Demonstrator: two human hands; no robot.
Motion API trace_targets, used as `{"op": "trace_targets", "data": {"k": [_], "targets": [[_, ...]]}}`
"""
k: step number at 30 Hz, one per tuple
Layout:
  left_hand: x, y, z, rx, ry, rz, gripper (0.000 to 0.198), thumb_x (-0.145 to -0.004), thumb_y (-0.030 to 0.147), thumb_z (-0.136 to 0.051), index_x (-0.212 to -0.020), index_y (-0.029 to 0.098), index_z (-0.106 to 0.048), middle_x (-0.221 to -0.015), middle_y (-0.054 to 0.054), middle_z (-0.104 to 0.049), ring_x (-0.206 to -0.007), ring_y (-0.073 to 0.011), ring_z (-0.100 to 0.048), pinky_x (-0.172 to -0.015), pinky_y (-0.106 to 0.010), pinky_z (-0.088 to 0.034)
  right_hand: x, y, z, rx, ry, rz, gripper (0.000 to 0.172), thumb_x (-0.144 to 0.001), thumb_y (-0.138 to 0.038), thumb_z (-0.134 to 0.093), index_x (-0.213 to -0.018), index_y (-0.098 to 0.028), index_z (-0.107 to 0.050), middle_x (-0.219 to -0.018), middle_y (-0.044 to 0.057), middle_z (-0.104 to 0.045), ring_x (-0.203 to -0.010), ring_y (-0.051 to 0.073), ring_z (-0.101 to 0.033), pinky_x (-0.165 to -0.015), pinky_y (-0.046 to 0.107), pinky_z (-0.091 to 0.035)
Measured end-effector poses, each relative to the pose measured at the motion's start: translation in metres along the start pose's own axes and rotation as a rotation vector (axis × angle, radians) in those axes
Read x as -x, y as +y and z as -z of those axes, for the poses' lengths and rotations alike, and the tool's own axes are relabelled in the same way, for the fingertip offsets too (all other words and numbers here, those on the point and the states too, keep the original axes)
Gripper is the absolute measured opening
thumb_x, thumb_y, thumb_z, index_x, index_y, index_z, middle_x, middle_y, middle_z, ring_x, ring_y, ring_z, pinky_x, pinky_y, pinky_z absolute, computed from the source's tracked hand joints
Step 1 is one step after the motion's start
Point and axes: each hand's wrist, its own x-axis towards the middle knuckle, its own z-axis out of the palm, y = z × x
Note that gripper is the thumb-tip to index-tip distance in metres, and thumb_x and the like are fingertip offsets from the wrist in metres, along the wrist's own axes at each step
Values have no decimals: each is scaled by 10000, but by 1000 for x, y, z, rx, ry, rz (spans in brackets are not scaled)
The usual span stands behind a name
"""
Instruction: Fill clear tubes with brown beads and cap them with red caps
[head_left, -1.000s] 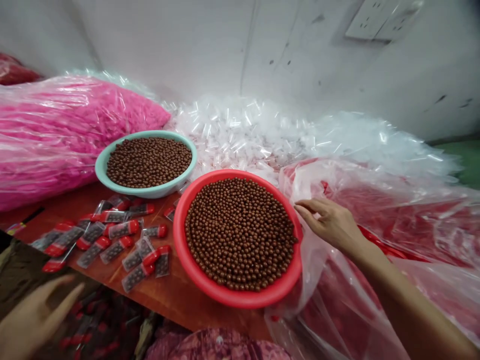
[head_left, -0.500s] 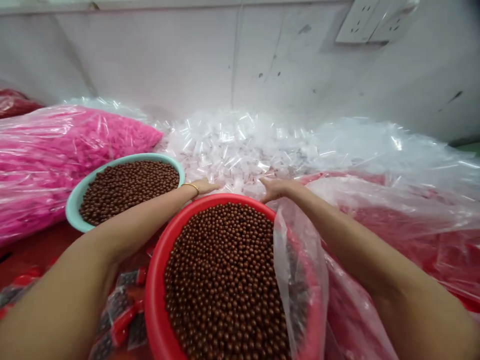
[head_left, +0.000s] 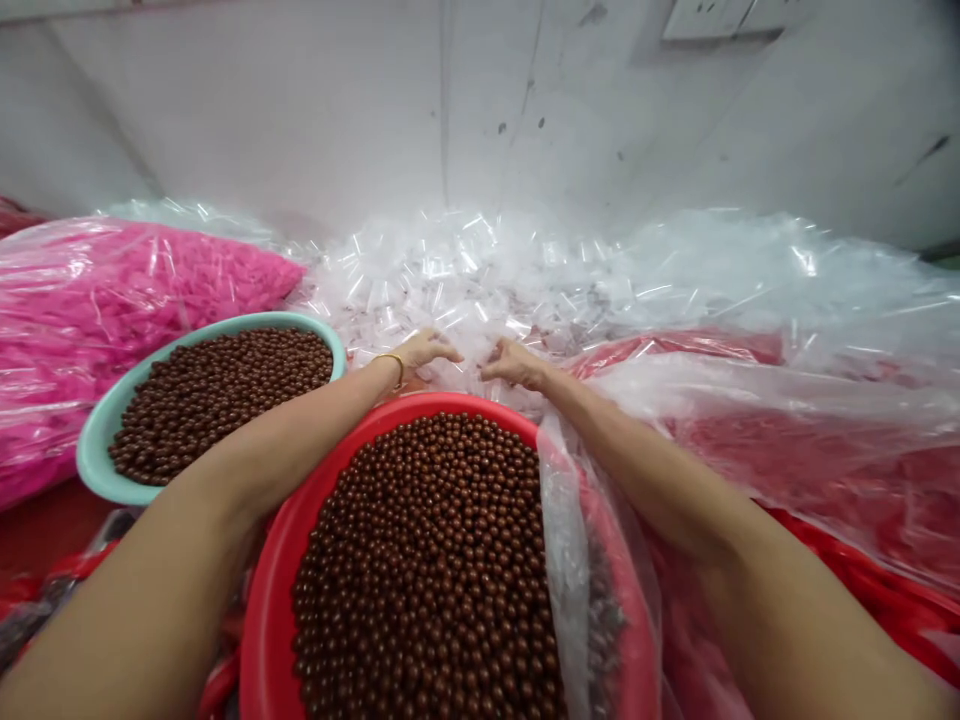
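Note:
Beyond the far rim of a red tub [head_left: 259, 620], both my arms reach into a heap of small clear plastic pieces [head_left: 465, 255]. With its fingers apart and slightly bent, my left hand [head_left: 424, 352], a gold bangle [head_left: 399, 368] at the wrist, touches the near side of the heap. Facing it across a small gap is my right hand [head_left: 517, 364], also open, its fingers curved inward over the pieces. The lower fingers are partly lost among the clear plastic. Glossy brown balls [head_left: 435, 560] fill the red tub.
A pale teal basin [head_left: 94, 450] of similar brown balls stands left. Behind it lies a clear bag of pink pieces [head_left: 150, 270]. Clear plastic film [head_left: 564, 560] hangs over the tub's right rim. Bagged red items [head_left: 810, 430] lie right. A white wall [head_left: 300, 110] rises behind.
My hands have moved closer together over the heap, and their fingers are more bent. The view has shifted, so the tub and basin sit further left.

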Motion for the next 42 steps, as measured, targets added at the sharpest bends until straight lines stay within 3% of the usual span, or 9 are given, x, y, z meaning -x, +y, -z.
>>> {"op": "trace_targets", "data": {"k": [5, 9, 13, 17, 23, 28, 33, 39, 42], "targets": [[47, 18, 8, 38, -2, -281, 404, -630, 250, -693, -996, 185, -535, -919, -16, -611, -823, -162, -585, -702, -304, -528, 18, -34, 12, -93, 8, 45, 430, -663, -271, -637, -1076, -155, -604, -808, 22, -699, -662, 161, -621, -602, 277, -514], [91, 2, 1, -309, 106, -476, 381, -667, 305, -685, -1005, 151, -600, -955, -40, -638, -909, -197, -588, -852, -348, -483, 55, -63, 9, 85, 0, 145, 404, -675, -279, -650, -1062, -158, -648, -887, 51, -714, -809, 212, -649, -712, 302, -497], [126, -30, -7, -757, 115, -562, 342, -753, 268, -607, -1081, 175, -629, -1046, -86, -624, -1016, -232, -563, -916, -377, -452, 94, -88, -6, 478, -25, 188, 416, -738, -261, -599, -1144, -180, -639, -1033, 91, -709, -926, 248, -639, -773, 319, -449], [157, -50, -6, -972, 176, -606, 406, -783, 185, -558, -1188, 184, -586, -1096, -113, -596, -1033, -247, -551, -911, -400, -450, 116, -108, -22, 633, -95, 166, 363, -863, -393, -491, -1103, -179, -659, -941, 88, -721, -855, 235, -645, -729, 305, -425], [201, -51, 1, -1102, 199, -635, 278, -848, 283, -541, -1077, 155, -636, -1150, -138, -578, -1067, -277, -531, -944, -438, -424, 142, -118, -29, 683, 150, 153, 462, -874, -357, -496, -1231, -73, -571, -1210, 193, -619, -1084, 306, -569, -900, 378, -408], [215, -53, -3, -1198, 128, -656, 222, -880, 218, -462, -942, 117, -648, -973, -130, -631, -949, -236, -582, -836, -353, -469, 185, -115, -36, 636, 47, 297, 337, -899, -293, -457, -1109, -123, -659, -1123, 124, -682, -1026, 245, -600, -924, 348, -406], [227, -56, -21, -1153, 113, -604, 259, -887, 146, -389, -957, 131, -638, -896, -111, -657, -890, -217, -614, -775, -322, -483, 213, -119, -49, 770, -51, 194, 346, -900, -288, -456, -1137, -121, -646, -1053, 138, -690, -970, 257, -614, -868, 357, -418], [232, -59, -47, -1011, -24, -491, 447, -848, 526, -496, -1032, 130, -593, -967, -130, -683, -930, -269, -639, -791, -349, -494, 216, -129, -63, 816, -138, 64, 486, -855, -450, -528, -1203, -114, -571, -1078, 163, -655, -960, 290, -633, -789, 368, -469], [226, -64, -50, -1040, -3, -418, 490, -817, 518, -538, -1078, 105, -569, -1046, -170, -664, -976, -295, -630, -803, -364, -494, 215, -130, -68, 777, -115, 24, 496, -817, -493, -566, -1134, -112, -581, -1096, 166, -646, -967, 290, -631, -787, 375, -479]]}}
